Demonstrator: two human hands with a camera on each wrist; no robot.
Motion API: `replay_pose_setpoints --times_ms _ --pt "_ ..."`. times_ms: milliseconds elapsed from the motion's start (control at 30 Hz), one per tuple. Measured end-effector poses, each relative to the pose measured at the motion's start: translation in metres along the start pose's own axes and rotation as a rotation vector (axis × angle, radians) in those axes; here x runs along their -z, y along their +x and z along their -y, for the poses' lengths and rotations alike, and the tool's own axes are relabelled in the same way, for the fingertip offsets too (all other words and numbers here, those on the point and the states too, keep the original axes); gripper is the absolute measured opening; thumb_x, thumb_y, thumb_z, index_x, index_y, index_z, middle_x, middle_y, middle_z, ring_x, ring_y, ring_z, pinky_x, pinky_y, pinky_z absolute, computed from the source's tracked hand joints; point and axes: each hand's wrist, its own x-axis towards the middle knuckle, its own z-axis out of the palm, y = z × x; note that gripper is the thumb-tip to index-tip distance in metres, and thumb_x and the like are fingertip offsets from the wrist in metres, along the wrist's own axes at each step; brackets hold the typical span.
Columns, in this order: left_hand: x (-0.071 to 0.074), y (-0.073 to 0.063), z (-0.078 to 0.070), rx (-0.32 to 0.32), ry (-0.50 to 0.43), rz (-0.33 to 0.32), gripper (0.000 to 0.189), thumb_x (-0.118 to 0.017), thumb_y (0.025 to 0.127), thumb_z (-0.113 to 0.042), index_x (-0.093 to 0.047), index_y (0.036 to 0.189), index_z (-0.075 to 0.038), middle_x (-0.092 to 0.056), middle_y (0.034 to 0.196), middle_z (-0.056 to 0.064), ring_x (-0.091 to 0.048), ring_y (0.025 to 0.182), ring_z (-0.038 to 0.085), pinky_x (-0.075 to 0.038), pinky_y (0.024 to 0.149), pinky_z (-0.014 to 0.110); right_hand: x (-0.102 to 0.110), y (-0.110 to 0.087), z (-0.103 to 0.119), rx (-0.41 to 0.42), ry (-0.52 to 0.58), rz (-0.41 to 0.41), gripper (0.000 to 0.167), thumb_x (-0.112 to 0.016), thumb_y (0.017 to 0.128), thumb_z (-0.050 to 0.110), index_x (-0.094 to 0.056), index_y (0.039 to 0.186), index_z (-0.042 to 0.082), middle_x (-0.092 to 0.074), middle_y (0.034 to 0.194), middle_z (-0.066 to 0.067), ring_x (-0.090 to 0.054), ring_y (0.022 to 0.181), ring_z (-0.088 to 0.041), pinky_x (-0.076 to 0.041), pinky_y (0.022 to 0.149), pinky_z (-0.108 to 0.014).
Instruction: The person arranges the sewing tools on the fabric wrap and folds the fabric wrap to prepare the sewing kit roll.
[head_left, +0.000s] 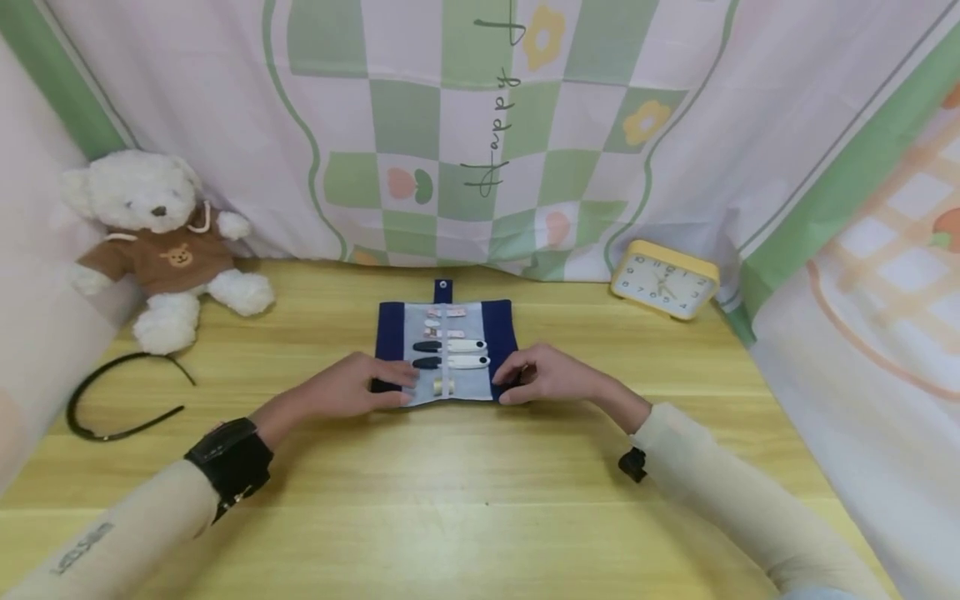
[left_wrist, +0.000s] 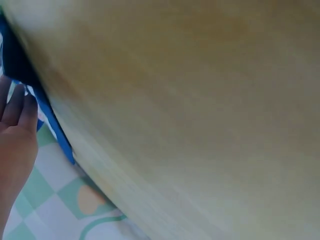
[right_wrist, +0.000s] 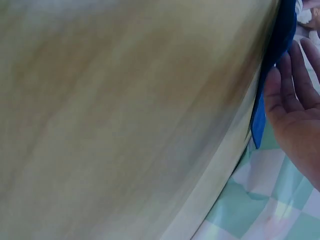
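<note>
A navy fabric pouch (head_left: 391,325) lies spread flat on the table, its snap tab (head_left: 443,290) pointing away from me. On its pale grey lining, a light elastic strap (head_left: 447,379) crosses several small items. Two are long black-and-white pieces (head_left: 468,346), one below the other. Above them sit small pink-and-white patterned pieces (head_left: 450,313), and a yellowish one (head_left: 439,387) is near the bottom. My left hand (head_left: 341,385) rests its extended fingers on the pouch's lower left corner. The right hand (head_left: 551,375) touches the lower right border with loosely bent fingers and thumb.
On the left sits a white teddy bear (head_left: 176,258) in a brown top, with a black headband (head_left: 73,404) in front of it. A yellow-framed clock (head_left: 663,279) stands at the back right. Behind the wooden table (head_left: 465,500) hangs a checkered curtain (head_left: 480,125).
</note>
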Motion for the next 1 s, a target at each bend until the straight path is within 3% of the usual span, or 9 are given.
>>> replay_pose_setpoints --times_ms 267,533,767,1000 --pt "-0.0073 -0.0013 -0.0004 -0.022 0.045 0.033 0.041 -0.071 0.096 -0.04 -0.073 0.126 -0.012 -0.06 0.142 0.005 -0.047 0.14 0.025 -0.038 0.113 0.048 -0.0039 0.0011 0.0064 0.004 -0.104 0.03 0.025 -0.081 0.089 0.021 -0.077 0.111 0.009 -0.072 0.108 -0.002 -0.065 0.099 -0.02 -0.056 0.086 -0.036" --pt "-0.0086 -0.0006 0.0003 -0.042 0.082 0.013 0.028 -0.071 0.097 -0.02 -0.075 0.121 -0.007 -0.063 0.138 0.009 -0.05 0.136 0.029 -0.042 0.109 0.049 -0.0064 0.0027 0.0036 0.031 -0.167 0.033 0.021 -0.081 0.088 0.015 -0.077 0.108 0.009 -0.071 0.105 0.0 -0.064 0.097 -0.017 -0.055 0.085 -0.033" --pt "-0.0074 0.0003 -0.0005 -0.042 0.073 -0.018 0.023 -0.07 0.098 -0.019 -0.077 0.116 -0.006 -0.066 0.132 0.01 -0.056 0.131 0.028 -0.044 0.107 0.047 -0.0053 0.0026 0.0021 0.072 -0.197 0.027 0.016 -0.079 0.089 0.013 -0.079 0.105 0.009 -0.072 0.102 0.002 -0.065 0.095 -0.013 -0.055 0.084 -0.031" --pt "-0.0052 0.0009 -0.0033 -0.015 0.089 -0.062 0.018 -0.068 0.099 -0.016 -0.079 0.111 -0.009 -0.074 0.112 0.002 -0.068 0.109 0.02 -0.054 0.095 0.039 -0.0034 0.0026 0.005 0.076 -0.176 0.038 0.012 -0.075 0.093 0.01 -0.08 0.104 0.008 -0.073 0.1 0.002 -0.065 0.091 -0.01 -0.056 0.081 -0.029"
